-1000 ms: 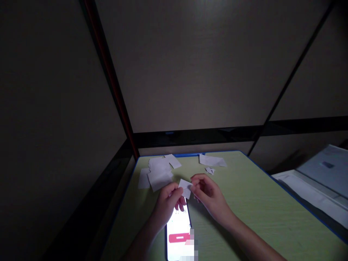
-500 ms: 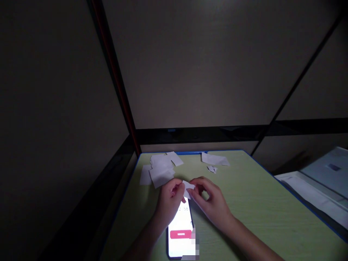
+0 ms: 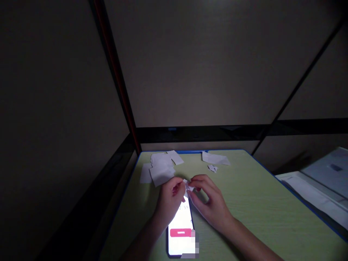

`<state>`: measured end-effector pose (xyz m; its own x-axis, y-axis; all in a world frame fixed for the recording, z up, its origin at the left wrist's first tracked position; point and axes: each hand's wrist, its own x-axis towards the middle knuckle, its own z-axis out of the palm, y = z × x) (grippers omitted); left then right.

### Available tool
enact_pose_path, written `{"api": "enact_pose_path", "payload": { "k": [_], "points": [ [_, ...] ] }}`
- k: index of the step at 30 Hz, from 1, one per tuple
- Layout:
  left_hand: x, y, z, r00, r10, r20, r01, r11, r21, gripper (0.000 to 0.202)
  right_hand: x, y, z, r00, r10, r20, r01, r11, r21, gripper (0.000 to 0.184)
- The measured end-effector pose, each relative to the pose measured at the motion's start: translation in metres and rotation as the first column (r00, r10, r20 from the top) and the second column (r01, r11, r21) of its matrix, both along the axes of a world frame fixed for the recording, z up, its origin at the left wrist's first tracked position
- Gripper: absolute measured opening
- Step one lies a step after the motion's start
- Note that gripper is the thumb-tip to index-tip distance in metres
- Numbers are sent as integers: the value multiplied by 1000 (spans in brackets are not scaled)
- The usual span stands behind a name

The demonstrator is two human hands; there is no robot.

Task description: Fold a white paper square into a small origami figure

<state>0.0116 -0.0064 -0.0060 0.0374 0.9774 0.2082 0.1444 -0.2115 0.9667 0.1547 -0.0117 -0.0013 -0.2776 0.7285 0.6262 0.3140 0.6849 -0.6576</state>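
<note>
A small white piece of paper [image 3: 186, 188] is pinched between both hands, just above the top of a lit phone [image 3: 179, 243]. My left hand [image 3: 171, 195] grips its left side with thumb and curled fingers. On the right side, the thumb and index finger of my right hand [image 3: 208, 197] close on the paper, which looks creased there. The phone lies face up below my hands, showing a white screen with digits and a red button; its upper part is hidden by the left hand and the paper.
Several white paper sheets [image 3: 161, 175] overlap at the table's back left. A paper strip [image 3: 216, 158] and a small folded paper piece [image 3: 212, 168] lie at the back right. The green table [image 3: 266, 203] has a blue edge; beyond it on the right is a white box-like object [image 3: 323, 181].
The paper between my hands has gone from flat to creased, its right part folded in. My right fingers have shifted slightly. The phone's digits went from 58 to 59.
</note>
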Motion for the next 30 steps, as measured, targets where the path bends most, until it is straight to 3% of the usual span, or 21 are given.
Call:
{"api": "enact_pose_path", "payload": {
  "k": [8,12,18,30],
  "points": [
    [0,-4,5,999,-30,19,30,999,20,15,2,-3,6,1000,26,-5,-26,1000,-3,20],
    [1,-4,5,1000,2,-16,-1,998,66,14,0,-3,7,1000,-27,-15,26,1000,-13,18],
    [-1,-4,4,1000,2,-27,-1,999,43,19,-4,0,2,994,-77,-74,67,990,-126,7],
    [-4,-3,-4,961,70,-266,-34,990,139,15,-2,1,0,996,-88,27,91,981,-173,9]
  ]
}}
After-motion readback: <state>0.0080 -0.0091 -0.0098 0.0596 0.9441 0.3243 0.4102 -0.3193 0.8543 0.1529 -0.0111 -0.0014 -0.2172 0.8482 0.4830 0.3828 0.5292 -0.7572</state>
